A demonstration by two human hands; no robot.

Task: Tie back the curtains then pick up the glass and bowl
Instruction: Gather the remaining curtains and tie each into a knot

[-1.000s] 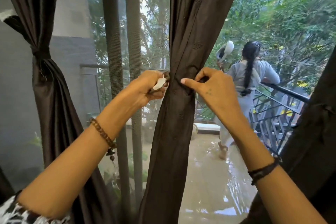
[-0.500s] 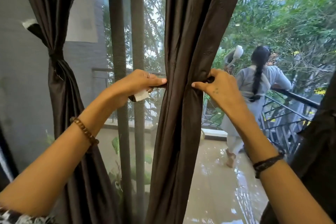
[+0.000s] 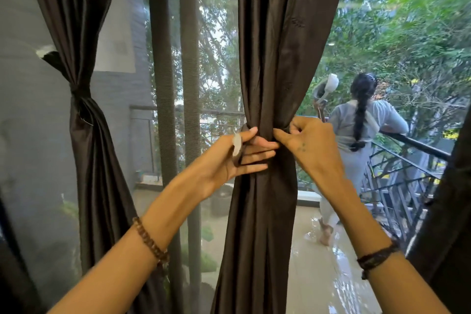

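A: What occupies the centre of the view?
B: A dark brown middle curtain [image 3: 270, 59], gathered to a narrow waist between two hands.

A: State of each grip?
B: The left hand [image 3: 229, 158] has its fingers curled onto the gathered fabric, holding a dark tie-back strap with a white tab [image 3: 237, 144] against the thumb. The right hand [image 3: 311, 145] pinches the waist of the fabric from the opposite side, fingertips touching it.

A: Other curtains?
B: The left curtain [image 3: 84, 135] hangs already cinched at its waist; a third dark panel [image 3: 448, 211] fills the right edge.

A: Beyond the glass?
B: A wet balcony floor [image 3: 318, 262], a black railing [image 3: 407, 173], and a person [image 3: 356, 140] with a long braid facing the trees. Neither glass nor bowl is in view.
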